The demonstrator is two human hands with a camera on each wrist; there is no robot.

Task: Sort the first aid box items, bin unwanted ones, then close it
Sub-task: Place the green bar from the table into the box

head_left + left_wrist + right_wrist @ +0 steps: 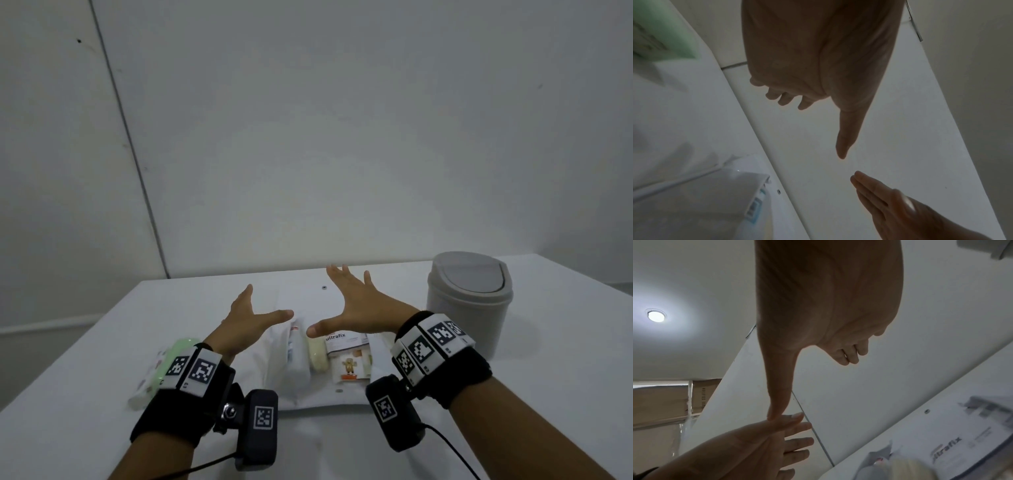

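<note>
Both forearms were cut off at the bottom edge of the head view, each wrist wrapped in a black band carrying coded tags. The white first aid box point(308, 399) lay open at lower centre of that view, its outline hard to separate from the white table point(85, 359). Inside it, partly hidden by the hands, were a white packet point(297, 356), a cream roll point(317, 354) and an "ultrafix" box point(346, 342) above a small illustrated packet point(349, 366). A green-and-white pack point(161, 366) sat outside the box at lower left, half covered by the left wrist band. The left hand point(246, 318) and right hand point(356, 308) hovered over the box, fingers straight and spread wide, thumbs pointing toward each other, holding nothing. A grey swing-lid bin point(469, 301) stood at right, beyond the right wrist, lid closed. Both wrist views were blurred at the box contents.
</note>
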